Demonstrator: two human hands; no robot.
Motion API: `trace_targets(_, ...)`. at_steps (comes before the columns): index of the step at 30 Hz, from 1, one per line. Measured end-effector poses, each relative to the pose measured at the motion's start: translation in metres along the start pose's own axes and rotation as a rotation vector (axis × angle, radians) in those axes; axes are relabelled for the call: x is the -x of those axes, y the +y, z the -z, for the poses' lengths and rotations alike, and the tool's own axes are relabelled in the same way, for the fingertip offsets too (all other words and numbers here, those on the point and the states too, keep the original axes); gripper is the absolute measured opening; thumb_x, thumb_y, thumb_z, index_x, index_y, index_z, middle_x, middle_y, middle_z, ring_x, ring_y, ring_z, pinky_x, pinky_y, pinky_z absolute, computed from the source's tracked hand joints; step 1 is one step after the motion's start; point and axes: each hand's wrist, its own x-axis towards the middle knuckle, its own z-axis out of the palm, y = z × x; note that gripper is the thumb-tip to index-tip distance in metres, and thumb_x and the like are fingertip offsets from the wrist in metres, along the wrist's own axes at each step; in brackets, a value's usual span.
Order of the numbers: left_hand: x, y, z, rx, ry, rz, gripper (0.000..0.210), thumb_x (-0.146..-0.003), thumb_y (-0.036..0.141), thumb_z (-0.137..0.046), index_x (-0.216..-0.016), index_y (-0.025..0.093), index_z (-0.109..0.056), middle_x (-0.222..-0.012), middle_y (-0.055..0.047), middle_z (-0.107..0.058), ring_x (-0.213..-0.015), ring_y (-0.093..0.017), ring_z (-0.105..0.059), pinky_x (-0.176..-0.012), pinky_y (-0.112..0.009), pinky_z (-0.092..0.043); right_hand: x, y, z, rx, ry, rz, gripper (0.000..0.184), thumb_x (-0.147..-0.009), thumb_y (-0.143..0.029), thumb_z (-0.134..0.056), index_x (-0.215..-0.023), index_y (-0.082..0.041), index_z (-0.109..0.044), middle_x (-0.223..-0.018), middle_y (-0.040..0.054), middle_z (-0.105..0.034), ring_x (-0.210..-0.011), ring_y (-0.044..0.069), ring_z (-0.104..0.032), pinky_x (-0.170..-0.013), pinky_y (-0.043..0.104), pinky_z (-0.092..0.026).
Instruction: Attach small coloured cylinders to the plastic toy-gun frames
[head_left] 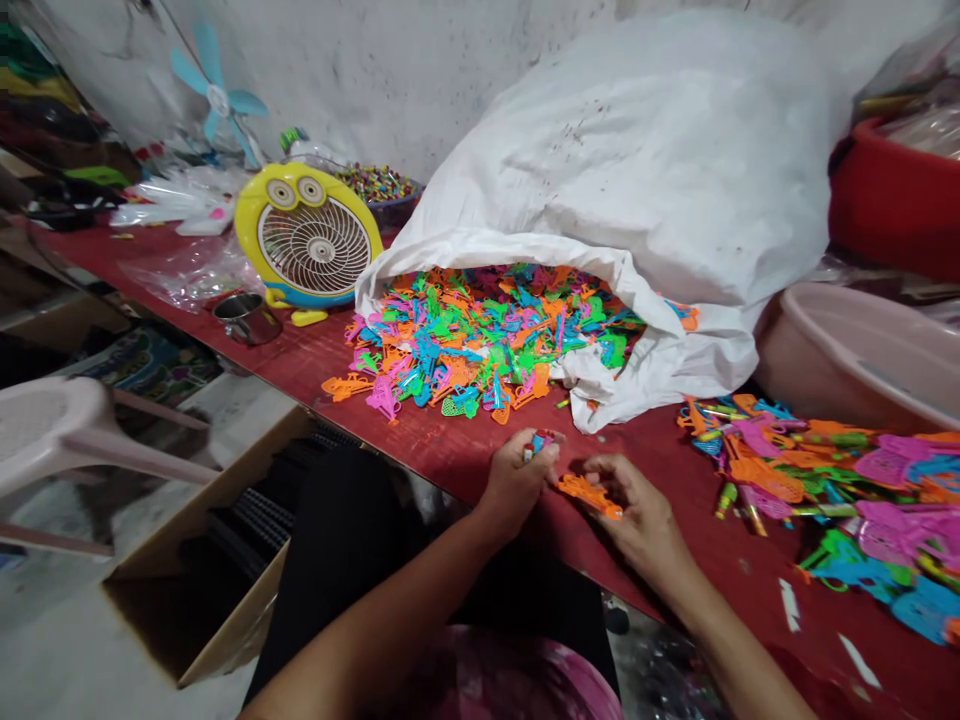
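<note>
My left hand (517,480) is closed around a few small coloured tubes (538,442), whose red, white and blue ends stick out above the fingers. Close beside it, my right hand (637,510) holds an orange plastic toy piece (591,495) between thumb and fingers. Both hands are at the front edge of the red table. Just beyond them, a heap of small plastic toy pieces (465,340) in orange, green, blue and pink spills from the mouth of a big white sack (637,170). More such pieces, with thin tubes among them, form a pile (847,490) on the right.
A pink basin (862,340) and a red tub (900,200) stand at the right. To the left are a yellow fan (319,240), a metal mug (247,318) and plastic bags (191,275). A cardboard box (210,560) and a plastic stool (67,430) are below the table's edge.
</note>
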Motion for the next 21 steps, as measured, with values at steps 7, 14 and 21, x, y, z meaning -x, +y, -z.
trace_targets(7,-0.001,-0.005,-0.011,0.129,-0.006,-0.010,0.034,-0.076,0.032,-0.070,-0.102,0.014,-0.058,-0.074,-0.002,-0.065,-0.061,-0.011,-0.059,-0.054,-0.020,-0.041,0.005,-0.008,0.014,-0.104,0.150,-0.160,0.025,-0.089,-0.043,-0.059,-0.093,-0.020,-0.067,-0.088,0.0057,-0.065,-0.082,0.020,-0.060,-0.073,0.030,-0.048)
trace_targets(14,-0.002,-0.012,-0.023,0.127,0.014,-0.013,0.029,-0.072,0.029,-0.072,-0.090,0.016,-0.054,-0.072,0.000,-0.064,-0.061,-0.012,-0.062,-0.057,-0.022,-0.046,0.007,-0.029,0.011,-0.271,0.321,-0.382,0.030,-0.086,-0.049,-0.062,-0.085,-0.019,-0.063,-0.066,0.0026,-0.064,-0.055,0.017,-0.057,-0.054,0.028,-0.047)
trace_targets(21,0.000,-0.018,-0.021,0.010,0.045,-0.102,0.017,-0.073,0.021,-0.068,-0.087,0.016,-0.059,-0.067,0.003,-0.057,-0.059,-0.010,-0.051,-0.058,-0.022,-0.041,0.003,-0.029,-0.002,-0.150,0.284,-0.319,0.029,-0.088,-0.047,-0.059,-0.092,-0.018,-0.066,-0.070,0.0029,-0.065,-0.058,0.017,-0.059,-0.053,0.025,-0.046)
